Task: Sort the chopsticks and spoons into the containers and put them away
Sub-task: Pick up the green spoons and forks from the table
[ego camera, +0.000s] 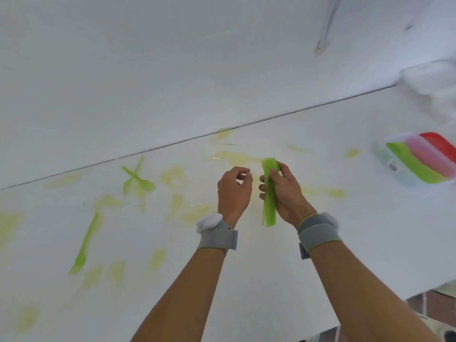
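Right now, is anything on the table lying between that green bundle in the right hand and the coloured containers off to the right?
Nothing visible does. The right hand grips the green bundle, and the table between it and the stacked containers shows only faint yellow-green smears. The picture is blurred there, so small things could be missed.

White table (320, 255): green spoons (138, 180), green fork (85, 245), stacked coloured containers (419, 159) lying on it
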A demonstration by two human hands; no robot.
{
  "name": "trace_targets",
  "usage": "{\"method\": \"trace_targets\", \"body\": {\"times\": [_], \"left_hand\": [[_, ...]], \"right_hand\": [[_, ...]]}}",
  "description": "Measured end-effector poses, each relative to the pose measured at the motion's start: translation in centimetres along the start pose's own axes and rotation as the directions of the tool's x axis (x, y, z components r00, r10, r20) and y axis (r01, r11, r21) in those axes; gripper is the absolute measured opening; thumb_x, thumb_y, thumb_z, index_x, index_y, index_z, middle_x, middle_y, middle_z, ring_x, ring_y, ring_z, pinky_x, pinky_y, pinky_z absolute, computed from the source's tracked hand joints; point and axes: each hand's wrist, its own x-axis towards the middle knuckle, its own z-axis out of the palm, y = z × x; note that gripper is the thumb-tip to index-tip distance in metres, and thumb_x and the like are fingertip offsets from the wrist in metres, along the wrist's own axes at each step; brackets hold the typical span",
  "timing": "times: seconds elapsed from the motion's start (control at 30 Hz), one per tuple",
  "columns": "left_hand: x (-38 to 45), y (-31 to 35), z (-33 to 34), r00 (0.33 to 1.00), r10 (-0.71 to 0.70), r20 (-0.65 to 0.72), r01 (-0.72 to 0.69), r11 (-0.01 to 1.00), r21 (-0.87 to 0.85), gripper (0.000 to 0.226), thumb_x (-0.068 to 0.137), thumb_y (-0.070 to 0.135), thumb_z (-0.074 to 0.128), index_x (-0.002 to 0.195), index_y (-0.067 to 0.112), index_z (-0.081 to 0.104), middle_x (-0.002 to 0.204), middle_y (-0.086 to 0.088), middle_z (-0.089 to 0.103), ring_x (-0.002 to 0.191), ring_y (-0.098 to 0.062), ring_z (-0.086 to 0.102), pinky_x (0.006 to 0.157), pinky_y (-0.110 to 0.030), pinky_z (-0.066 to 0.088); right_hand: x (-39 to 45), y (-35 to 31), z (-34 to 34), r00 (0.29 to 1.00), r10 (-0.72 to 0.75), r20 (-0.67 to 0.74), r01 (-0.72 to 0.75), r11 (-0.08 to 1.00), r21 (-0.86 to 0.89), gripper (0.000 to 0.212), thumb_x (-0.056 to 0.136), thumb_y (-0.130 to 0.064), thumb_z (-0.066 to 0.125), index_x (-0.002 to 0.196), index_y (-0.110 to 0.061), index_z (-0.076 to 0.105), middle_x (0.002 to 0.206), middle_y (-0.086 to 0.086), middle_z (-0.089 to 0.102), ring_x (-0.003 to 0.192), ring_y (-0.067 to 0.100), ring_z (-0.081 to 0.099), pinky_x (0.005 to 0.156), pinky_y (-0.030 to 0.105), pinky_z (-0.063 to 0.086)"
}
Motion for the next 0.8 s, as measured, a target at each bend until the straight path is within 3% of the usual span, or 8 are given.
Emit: {"method": "trace_targets", "body": {"times": [0.13,0.27,0.4,0.6,0.8], "left_hand": [[-0.1,2.1,5.4,0.989,0.045,0.139,-0.053,0.997,0.054,0.020,0.097,0.024,0.059,0.112,0.019,0.071,0.103,0.005,0.070,0.081,-0.008,0.060,0.071,-0.018,0.044],[-0.9,4.7,12.3,0.971,0.085,0.223,-0.096,0.995,0.041,0.019,0.096,0.023,0.059,0.110,0.018,0.072,0.103,0.005,0.070,0.092,-0.015,0.063,0.082,-0.027,0.048],[-1.9,7.5,20.6,0.956,0.141,0.256,-0.153,0.988,0.027,0.021,0.096,0.021,0.059,0.113,0.018,0.070,0.108,0.000,0.067,0.086,-0.015,0.061,0.082,-0.028,0.048],[-2.7,9.6,33.4,0.967,0.147,0.206,-0.191,0.957,0.216,0.029,0.095,0.020,0.060,0.123,0.019,0.064,0.127,-0.010,0.052,0.121,-0.027,0.049,0.098,-0.034,0.039],[-1.8,8.7,37.6,0.984,0.129,0.121,-0.167,0.899,0.405,0.040,0.095,0.022,0.059,0.134,0.016,0.057,0.146,-0.016,0.036,0.141,-0.032,0.029,0.110,-0.045,0.032]], "right_hand": [[-0.6,-3.1,-6.3,0.993,-0.037,-0.115,0.039,0.999,0.011,0.030,0.110,-0.018,0.037,0.140,-0.020,0.045,0.090,0.009,0.057,0.061,0.019,0.052,0.057,0.032,0.047],[-0.9,-6.2,-13.5,0.979,-0.066,-0.191,0.073,0.997,0.030,0.030,0.110,-0.017,0.037,0.138,-0.020,0.048,0.088,0.009,0.059,0.060,0.019,0.053,0.056,0.032,0.047],[-0.1,-9.5,-21.1,0.972,-0.099,-0.212,0.109,0.993,0.036,0.029,0.110,-0.016,0.038,0.137,-0.018,0.047,0.087,0.009,0.059,0.059,0.019,0.053,0.056,0.032,0.047],[3.6,-14.9,-32.0,0.981,-0.094,-0.170,0.082,0.994,-0.074,0.028,0.110,-0.015,0.037,0.136,-0.018,0.046,0.087,0.011,0.058,0.059,0.020,0.053,0.054,0.031,0.047],[7.6,-17.5,-35.3,0.996,-0.011,-0.094,-0.007,0.983,-0.181,0.032,0.107,-0.011,0.043,0.137,-0.018,0.047,0.085,0.011,0.061,0.056,0.018,0.055,0.052,0.029,0.050]]}}
